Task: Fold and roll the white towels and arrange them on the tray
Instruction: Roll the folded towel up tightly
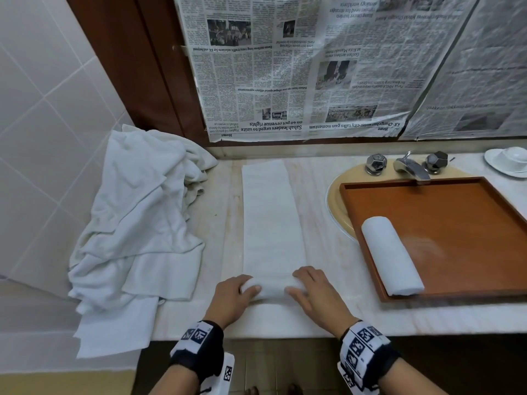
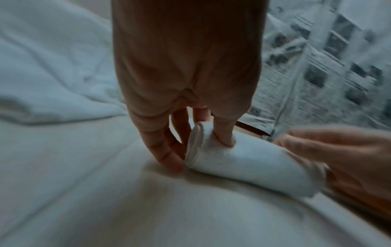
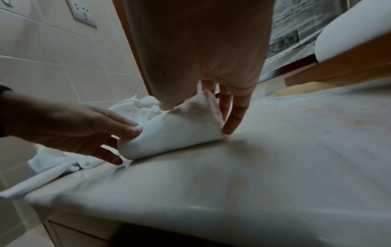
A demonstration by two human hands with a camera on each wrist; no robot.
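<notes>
Both hands, left hand (image 1: 232, 299) and right hand (image 1: 316, 295), curl fingers over the towel roll (image 1: 272, 290) on the marble counter (image 1: 328, 246); only the head view shows the tray (image 1: 445, 223).

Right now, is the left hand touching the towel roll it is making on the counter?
Touching. In the left wrist view the left hand presses its thumb into the towel roll.

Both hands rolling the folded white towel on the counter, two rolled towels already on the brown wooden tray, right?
Not quite: the head view shows only one rolled white towel on the brown wooden tray. Both the left hand and right hand are rolling the folded white towel.
</notes>
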